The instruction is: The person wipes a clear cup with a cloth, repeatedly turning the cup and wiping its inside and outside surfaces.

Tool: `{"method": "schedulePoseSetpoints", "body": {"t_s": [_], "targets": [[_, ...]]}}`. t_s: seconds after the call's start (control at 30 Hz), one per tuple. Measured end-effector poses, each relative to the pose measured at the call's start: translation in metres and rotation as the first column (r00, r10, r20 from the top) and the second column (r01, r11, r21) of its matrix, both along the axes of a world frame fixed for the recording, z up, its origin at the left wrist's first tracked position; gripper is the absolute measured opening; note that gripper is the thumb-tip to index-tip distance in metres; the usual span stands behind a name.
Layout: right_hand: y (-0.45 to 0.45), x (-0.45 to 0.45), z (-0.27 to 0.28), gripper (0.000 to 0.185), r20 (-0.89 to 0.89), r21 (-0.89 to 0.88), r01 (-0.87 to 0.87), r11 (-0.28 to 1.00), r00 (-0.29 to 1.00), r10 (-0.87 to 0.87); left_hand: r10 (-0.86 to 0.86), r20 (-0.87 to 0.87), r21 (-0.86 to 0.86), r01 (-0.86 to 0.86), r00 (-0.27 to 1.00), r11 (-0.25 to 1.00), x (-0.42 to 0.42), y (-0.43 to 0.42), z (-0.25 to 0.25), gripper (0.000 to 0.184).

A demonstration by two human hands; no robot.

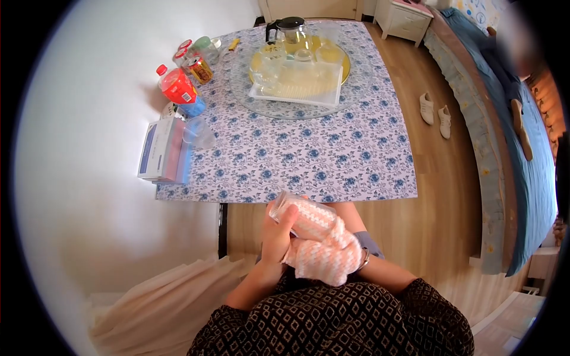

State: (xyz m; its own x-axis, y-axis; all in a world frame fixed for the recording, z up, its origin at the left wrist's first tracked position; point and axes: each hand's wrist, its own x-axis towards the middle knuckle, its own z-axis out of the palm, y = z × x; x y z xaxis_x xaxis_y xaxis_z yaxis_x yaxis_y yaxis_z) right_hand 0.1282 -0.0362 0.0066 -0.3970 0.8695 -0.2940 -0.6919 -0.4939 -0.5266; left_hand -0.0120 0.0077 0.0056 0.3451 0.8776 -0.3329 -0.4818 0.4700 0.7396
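Note:
Over my lap, my left hand [278,232] is closed around a clear drinking glass [281,205], its thumb along the near side. The glass lies tilted, one end toward the upper left. A pink-and-white striped cloth [325,260] fills the inside of the glass and hangs out of its lower right end in a bunch. My right hand is wrapped in this cloth and pushed toward the glass; its fingers are hidden, and only the wrist with a bracelet or watch [365,258] shows.
Ahead stands a table with a blue floral cloth [309,154]. On it are a white tray [297,89] among clear glasses, a teapot [292,35], a red-labelled bottle [181,92], a can [200,70], a plastic cup [199,135] and a box [161,149]. Another person's legs [504,77] rest on the bed.

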Motion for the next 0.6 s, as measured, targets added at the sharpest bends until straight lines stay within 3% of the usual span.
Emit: {"method": "schedulePoseSetpoints", "body": {"t_s": [0.03,0.1,0.17,0.23,0.3,0.33,0.37,0.4,0.47,0.53,0.6], "targets": [[-0.004,-0.003,-0.003,0.032,0.126,-0.027,0.085,0.996,0.989,-0.081,0.008,0.040,0.055,-0.010,0.999,0.998,0.001,-0.002,0.003,0.044],[-0.007,0.009,-0.004,0.029,0.155,-0.012,0.124,0.992,0.981,-0.121,0.022,0.078,0.111,-0.030,0.997,0.993,-0.002,-0.003,0.002,0.046],[-0.008,0.022,-0.004,0.025,0.213,0.024,0.223,0.974,0.951,-0.223,-0.085,-0.061,0.490,0.104,0.995,0.865,-0.012,0.001,-0.009,0.050],[-0.008,0.022,-0.008,0.023,0.183,0.029,0.227,0.973,0.956,-0.229,-0.097,-0.119,0.490,0.143,0.988,0.860,-0.020,0.004,-0.003,0.053],[-0.008,0.028,-0.017,0.021,0.154,0.030,0.234,0.972,0.959,-0.236,-0.156,-0.288,0.532,0.294,0.945,0.794,-0.025,0.006,-0.005,0.054],[-0.006,0.036,-0.024,0.034,0.535,0.329,-0.069,0.942,0.835,-0.126,-0.161,-0.334,0.531,0.326,0.929,0.782,-0.028,0.006,-0.005,0.053],[-0.003,0.040,-0.028,0.048,0.826,0.441,-0.446,0.778,0.541,-0.158,-0.157,-0.334,0.534,0.324,0.929,0.781,-0.028,0.007,-0.004,0.053],[-0.002,0.038,-0.023,0.048,0.826,0.444,-0.448,0.776,0.541,-0.160,-0.166,-0.359,0.507,0.341,0.919,0.791,-0.029,0.007,-0.003,0.053],[-0.002,0.031,-0.006,0.020,0.464,0.382,0.031,0.924,0.858,-0.220,-0.175,-0.382,0.481,0.357,0.907,0.801,-0.028,0.005,-0.003,0.053],[-0.002,0.026,0.014,0.017,0.398,0.321,0.075,0.944,0.894,-0.206,-0.153,-0.272,0.266,0.227,0.950,0.937,-0.023,0.001,-0.005,0.049],[0.006,0.025,0.033,0.014,0.328,0.258,0.114,0.960,0.924,-0.198,-0.144,-0.177,0.188,0.177,0.974,0.966,-0.018,-0.001,-0.015,0.046]]}}
